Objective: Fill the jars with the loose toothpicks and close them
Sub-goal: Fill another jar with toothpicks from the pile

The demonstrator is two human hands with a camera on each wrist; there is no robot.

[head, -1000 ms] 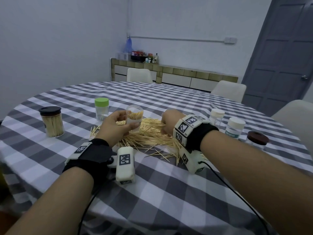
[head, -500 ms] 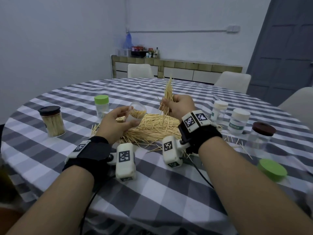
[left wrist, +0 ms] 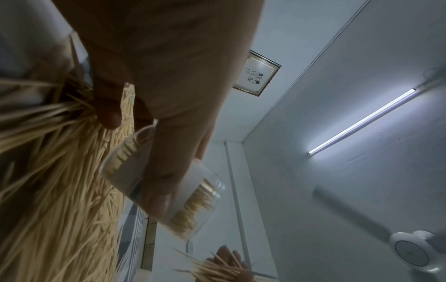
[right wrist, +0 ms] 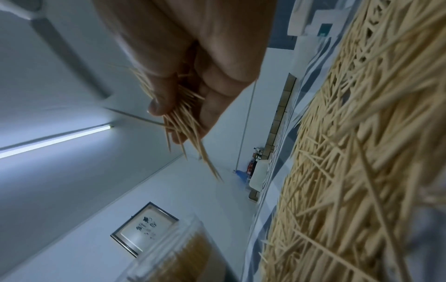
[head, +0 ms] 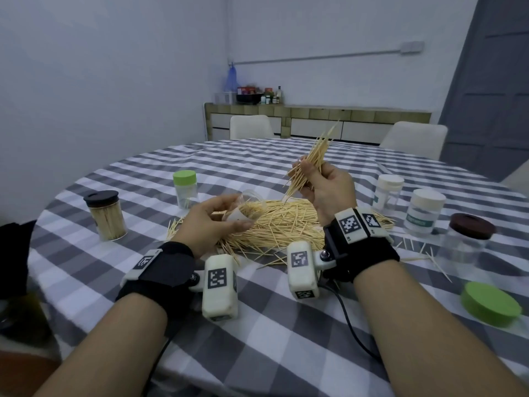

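A heap of loose toothpicks (head: 282, 224) lies mid-table. My left hand (head: 213, 222) grips a small clear jar (head: 248, 211), tilted with its mouth toward the right and partly filled with toothpicks; the left wrist view shows the same jar (left wrist: 166, 190) under my fingers. My right hand (head: 320, 181) is raised above the heap and pinches a bundle of toothpicks (head: 313, 159) that points up and away. In the right wrist view the bundle (right wrist: 190, 131) sticks out past thumb and fingers, with the jar (right wrist: 183, 253) below it.
On the left stand a full jar with a black lid (head: 105, 214) and a green-lidded jar (head: 185, 189). On the right are two white-lidded jars (head: 388, 191) (head: 425, 214), a brown-lidded clear jar (head: 466, 242) and a loose green lid (head: 491, 303). Stray toothpicks lie near them.
My right hand left the heap and rose with a bundle of toothpicks, now higher and further right. The left hand tilted the jar's mouth toward it.
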